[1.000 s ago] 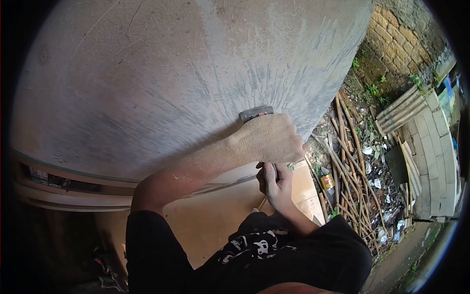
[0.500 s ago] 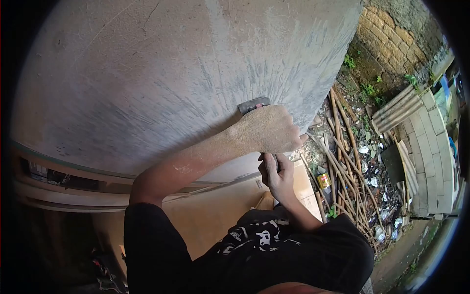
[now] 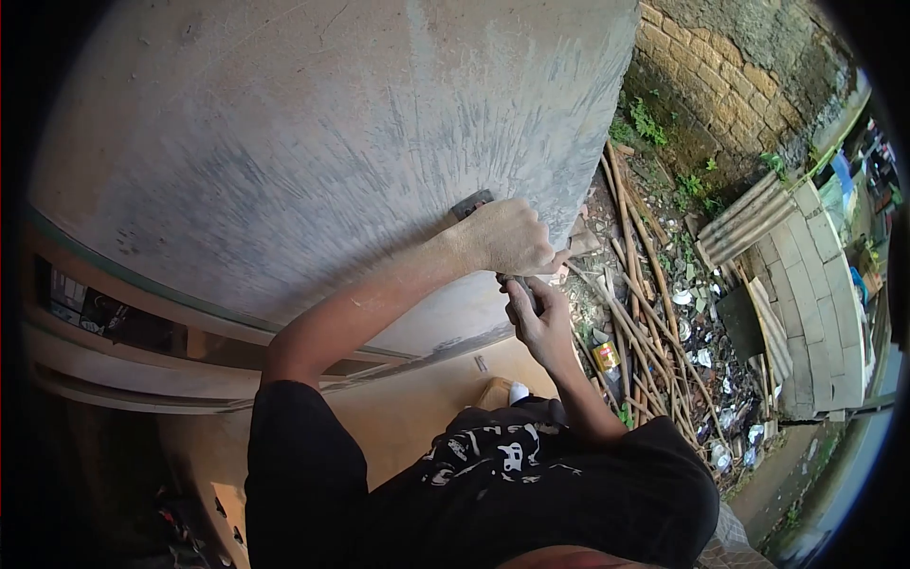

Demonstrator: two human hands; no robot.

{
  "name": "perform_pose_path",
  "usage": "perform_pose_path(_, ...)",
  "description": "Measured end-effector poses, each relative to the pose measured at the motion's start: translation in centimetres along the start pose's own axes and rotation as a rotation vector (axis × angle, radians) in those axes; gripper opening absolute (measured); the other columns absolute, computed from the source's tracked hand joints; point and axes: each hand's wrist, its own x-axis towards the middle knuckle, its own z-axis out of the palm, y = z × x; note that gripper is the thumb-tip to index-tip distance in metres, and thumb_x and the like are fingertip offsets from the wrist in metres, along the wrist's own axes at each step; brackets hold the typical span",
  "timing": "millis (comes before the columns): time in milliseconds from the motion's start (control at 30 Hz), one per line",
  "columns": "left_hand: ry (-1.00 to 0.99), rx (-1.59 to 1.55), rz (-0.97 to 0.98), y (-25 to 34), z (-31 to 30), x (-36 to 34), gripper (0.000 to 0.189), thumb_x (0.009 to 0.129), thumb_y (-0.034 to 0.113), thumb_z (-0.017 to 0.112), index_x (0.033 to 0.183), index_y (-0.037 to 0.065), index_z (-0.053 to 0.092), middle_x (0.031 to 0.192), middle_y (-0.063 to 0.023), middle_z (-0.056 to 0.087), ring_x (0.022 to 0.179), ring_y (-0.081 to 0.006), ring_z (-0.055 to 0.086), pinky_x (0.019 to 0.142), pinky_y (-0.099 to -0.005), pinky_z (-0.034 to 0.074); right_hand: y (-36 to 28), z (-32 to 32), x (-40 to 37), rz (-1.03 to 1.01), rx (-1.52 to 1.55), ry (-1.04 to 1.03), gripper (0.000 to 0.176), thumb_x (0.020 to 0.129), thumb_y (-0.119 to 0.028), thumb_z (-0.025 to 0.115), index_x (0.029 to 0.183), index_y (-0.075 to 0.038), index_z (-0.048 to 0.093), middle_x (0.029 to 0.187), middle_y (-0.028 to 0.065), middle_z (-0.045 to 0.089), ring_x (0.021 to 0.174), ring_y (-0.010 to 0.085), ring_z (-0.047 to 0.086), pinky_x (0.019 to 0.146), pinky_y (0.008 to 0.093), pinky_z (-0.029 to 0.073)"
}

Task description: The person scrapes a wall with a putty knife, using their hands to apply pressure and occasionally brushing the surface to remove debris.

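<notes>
A flat dark scraper (image 3: 472, 203) lies with its blade against the dusty, streaked wall (image 3: 313, 152). My left hand (image 3: 512, 237), coated in pale dust, is closed around the scraper just behind the blade and hides much of it. Below it, my right hand (image 3: 540, 318) grips the lower end of what appears to be the same tool's handle, fingers curled and thumb up. The two hands are close together. Dark grey scratch marks fan out over the wall around the blade.
The wall's edge is right of my hands. Beyond it lie bamboo poles (image 3: 633, 275), litter, a yellow container (image 3: 605, 357) and stacked pale blocks (image 3: 806, 294). A ledge with a recess (image 3: 104, 313) runs along the left. Tan floor (image 3: 417, 408) lies below, near my foot.
The blade has shifted slightly left along the wall, with both hands following. The view has also turned a little, so the ground and poles at right appear further left.
</notes>
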Motion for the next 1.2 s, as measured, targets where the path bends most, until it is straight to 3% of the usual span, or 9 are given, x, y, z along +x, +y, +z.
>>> perform_pose_path(200, 0.111, 0.005, -0.100, 3.0, -2.1, 0.2, 0.038, 0.082, 0.023, 0.065, 0.049, 0.008, 0.054, 0.046, -0.0072, 0.052, 0.040, -0.0226, 0.054, 0.041, -0.0343, 0.044, -1.2, -2.5, -2.5, -0.071, -0.092, -0.011, 0.031, 0.097, -0.022, 0.050, 0.079, 0.002, 0.059, 0.059, 0.0034, 0.053, 0.051, 0.0089, 0.046, 0.047, 0.0268, 0.035)
perform_pose_path(333, 0.087, -0.012, -0.296, 6.3, -4.0, 0.2, 0.030, 0.081, 0.022, 0.066, 0.058, 0.007, 0.057, 0.054, -0.0044, 0.056, 0.053, -0.0196, 0.058, 0.051, -0.0327, 0.048, -1.3, -2.7, -3.2, -0.528, -0.441, 0.160, 0.013, 0.087, -0.009, 0.062, 0.081, 0.003, 0.060, 0.064, 0.0104, 0.055, 0.052, 0.0219, 0.053, 0.051, 0.0329, 0.041)
perform_pose_path(533, 0.153, 0.029, -0.306, 4.9, -3.7, -0.8, 0.029, 0.083, 0.023, 0.065, 0.060, 0.006, 0.059, 0.057, -0.0066, 0.058, 0.058, -0.0213, 0.059, 0.056, -0.0345, 0.049, 0.1, 0.2, -1.0, -0.624, -0.388, 0.124, 0.021, 0.078, -0.008, 0.073, 0.085, 0.005, 0.058, 0.081, 0.0157, 0.054, 0.063, 0.0276, 0.056, 0.056, 0.0340, 0.044)
perform_pose_path(667, 0.055, 0.092, -0.267, 2.0, -1.7, -3.2, 0.031, 0.083, 0.024, 0.065, 0.059, 0.005, 0.061, 0.058, -0.0092, 0.060, 0.058, -0.0222, 0.060, 0.056, -0.0355, 0.049, 0.9, 2.0, 0.7, -0.455, -0.203, 0.041, 0.027, 0.082, -0.012, 0.071, 0.093, 0.005, 0.053, 0.080, 0.0155, 0.056, 0.065, 0.0210, 0.058, 0.057, 0.0294, 0.045)
perform_pose_path(733, 0.067, 0.115, -0.289, 1.5, -2.3, -3.4, 0.039, 0.085, 0.027, 0.063, 0.052, 0.006, 0.060, 0.050, -0.0089, 0.057, 0.051, -0.0228, 0.058, 0.054, -0.0360, 0.048, -0.3, 2.5, 0.7, -0.063, -0.063, -0.121, 0.026, 0.085, -0.013, 0.069, 0.094, 0.005, 0.053, 0.072, 0.0120, 0.058, 0.064, 0.0153, 0.057, 0.057, 0.0269, 0.044)
perform_pose_path(800, -0.163, 0.240, -0.254, 1.0, -3.3, -3.6, 0.047, 0.086, 0.031, 0.062, 0.046, 0.007, 0.057, 0.041, -0.0071, 0.051, 0.041, -0.0237, 0.053, 0.048, -0.0364, 0.045, 0.6, 3.1, 1.2, -0.148, -0.060, -0.140, 0.027, 0.087, -0.014, 0.067, 0.100, 0.005, 0.053, 0.063, 0.0085, 0.055, 0.054, 0.0125, 0.053, 0.052, 0.0266, 0.042)
perform_pose_path(900, -0.254, 0.309, -0.217, 0.8, -3.6, -3.8, 0.048, 0.089, 0.034, 0.059, 0.049, 0.008, 0.059, 0.042, -0.0028, 0.051, 0.040, -0.0200, 0.052, 0.042, -0.0339, 0.044, 2.2, 3.4, 1.6, -0.231, 0.057, -0.224, 0.028, 0.092, -0.018, 0.061, 0.109, 0.003, 0.053, 0.067, 0.0048, 0.055, 0.041, 0.0107, 0.047, 0.039, 0.0249, 0.035)
perform_pose_path(1000, -0.101, 0.270, -0.225, 0.7, -2.6, -4.8, 0.051, 0.086, 0.031, 0.061, 0.041, 0.009, 0.053, 0.037, -0.0067, 0.047, 0.034, -0.0223, 0.047, 0.039, -0.0355, 0.039, 1.1, 2.4, 1.6, 0.053, 0.398, -0.415, 0.031, 0.097, -0.026, 0.054, 0.111, 0.001, 0.053, 0.066, 0.0013, 0.050, 0.041, 0.0069, 0.042, 0.037, 0.0215, 0.031)
perform_pose_path(1200, -0.041, 0.222, -0.195, 0.7, -2.0, -6.2, 0.051, 0.085, 0.029, 0.062, 0.039, 0.010, 0.050, 0.035, -0.0068, 0.045, 0.032, -0.0221, 0.045, 0.035, -0.0348, 0.037, 3.4, 3.7, 2.1, 0.129, 0.420, -0.531, 0.037, 0.100, -0.034, 0.044, 0.119, -0.002, 0.049, 0.066, -0.0003, 0.043, 0.041, 0.0053, 0.036, 0.036, 0.0194, 0.026)
